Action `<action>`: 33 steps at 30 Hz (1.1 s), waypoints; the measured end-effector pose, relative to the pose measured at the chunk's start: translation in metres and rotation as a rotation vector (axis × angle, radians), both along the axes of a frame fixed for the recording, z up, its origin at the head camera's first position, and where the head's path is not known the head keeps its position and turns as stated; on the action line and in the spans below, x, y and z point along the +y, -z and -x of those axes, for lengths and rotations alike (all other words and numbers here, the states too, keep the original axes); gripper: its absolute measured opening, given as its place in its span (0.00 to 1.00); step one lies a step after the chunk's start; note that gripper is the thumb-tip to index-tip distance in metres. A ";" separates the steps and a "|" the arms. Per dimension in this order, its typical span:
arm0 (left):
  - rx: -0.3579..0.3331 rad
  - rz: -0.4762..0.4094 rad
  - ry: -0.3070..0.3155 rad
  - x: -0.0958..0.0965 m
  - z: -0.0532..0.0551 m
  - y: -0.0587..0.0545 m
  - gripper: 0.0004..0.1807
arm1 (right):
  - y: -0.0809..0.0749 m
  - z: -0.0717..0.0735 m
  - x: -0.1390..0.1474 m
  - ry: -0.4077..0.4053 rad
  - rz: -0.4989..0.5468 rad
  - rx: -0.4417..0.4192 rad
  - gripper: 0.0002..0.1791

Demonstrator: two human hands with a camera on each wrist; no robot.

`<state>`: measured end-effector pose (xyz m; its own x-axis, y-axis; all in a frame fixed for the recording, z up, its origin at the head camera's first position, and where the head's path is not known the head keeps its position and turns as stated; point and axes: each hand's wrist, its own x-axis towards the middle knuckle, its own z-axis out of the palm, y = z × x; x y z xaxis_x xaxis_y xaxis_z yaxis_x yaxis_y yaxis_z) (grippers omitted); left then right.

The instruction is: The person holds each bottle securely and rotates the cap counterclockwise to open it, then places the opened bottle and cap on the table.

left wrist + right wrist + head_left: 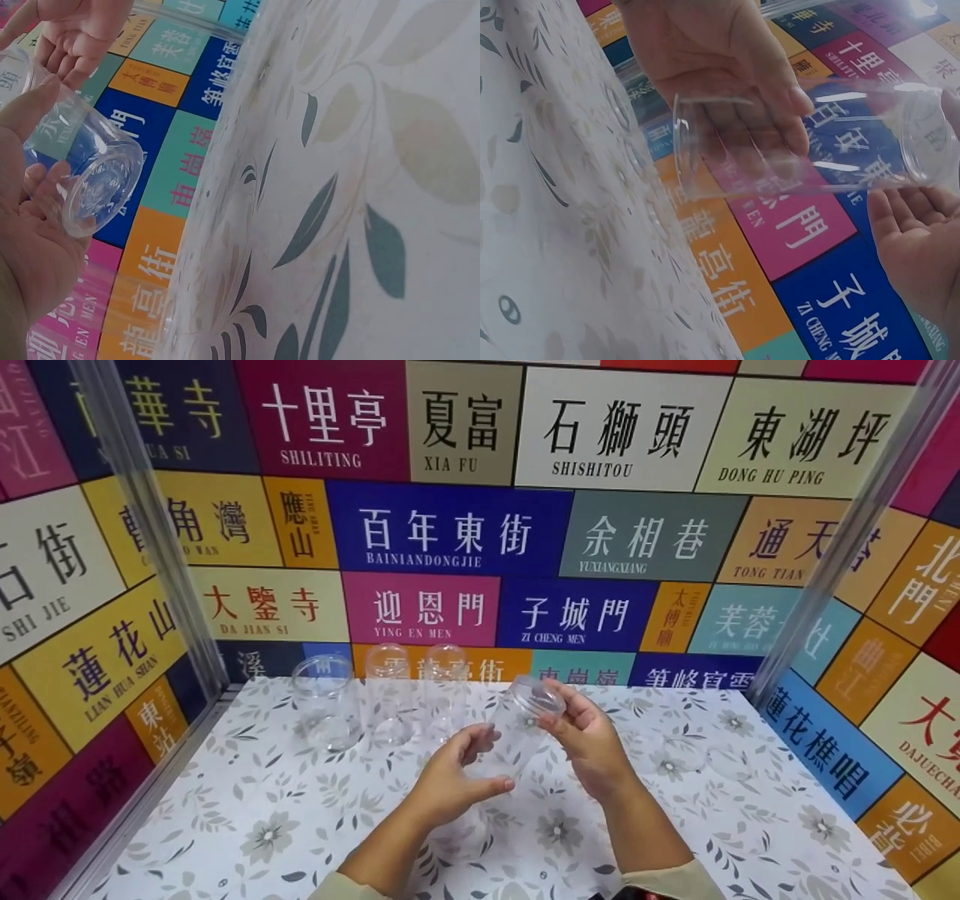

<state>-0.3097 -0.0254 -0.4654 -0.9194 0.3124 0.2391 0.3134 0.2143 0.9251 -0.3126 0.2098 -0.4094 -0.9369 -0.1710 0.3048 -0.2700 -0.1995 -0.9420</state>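
Observation:
A clear plastic jar (pixel 516 739) tilts in the air over the table, its upper end leaning right. My left hand (pixel 455 780) grips its body, thumb on the near side and fingers behind, as the left wrist view of the jar (pixel 105 184) shows. At the upper end, my right hand (pixel 591 739) holds the clear lid (pixel 541 697) between thumb and fingers. In the right wrist view the lidded end (pixel 928 139) lies against that hand. Whether the lid is fully seated, I cannot tell.
Toward the back left stand a wide clear jar (pixel 324 709) and two narrower ones, a left jar (pixel 388 697) and a right jar (pixel 446 697). Two clear round lids, one left (pixel 682 755) and one right (pixel 731 763), lie on the flowered tablecloth (pixel 270 832). Lettered panels enclose the table.

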 end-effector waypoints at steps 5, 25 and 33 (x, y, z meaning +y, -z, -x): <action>-0.029 -0.006 0.028 0.000 -0.003 -0.001 0.49 | 0.001 0.002 0.012 -0.124 -0.006 0.034 0.38; -0.051 0.037 -0.011 0.001 -0.005 -0.001 0.52 | -0.008 -0.004 0.011 0.054 -0.164 0.119 0.38; -0.031 0.024 -0.010 0.000 -0.003 0.002 0.50 | -0.011 -0.009 0.004 0.288 -0.401 0.262 0.27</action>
